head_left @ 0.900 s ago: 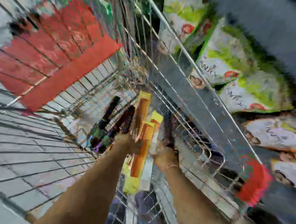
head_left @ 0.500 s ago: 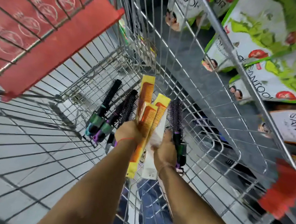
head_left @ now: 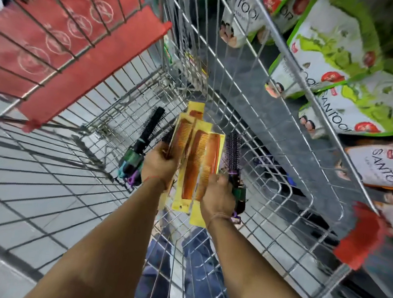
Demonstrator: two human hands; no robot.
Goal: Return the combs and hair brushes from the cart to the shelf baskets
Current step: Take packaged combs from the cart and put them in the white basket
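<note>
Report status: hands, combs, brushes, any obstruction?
Left hand shut on comb packs. Right hand shut on purple brush. Black brushes beside left hand, hold unclear. All inside wire cart; nothing blocking.

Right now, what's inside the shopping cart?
Inside the cart, the left hand grips yellow-carded combs and dark brushes. The right hand holds another comb card and a purple brush. Anything beneath the hands is hidden.

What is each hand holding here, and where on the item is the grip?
Left hand grips packaged combs near their lower-middle. Right hand grips a purple round brush by its handle, its fingers also against the combs' lower edge.
</note>
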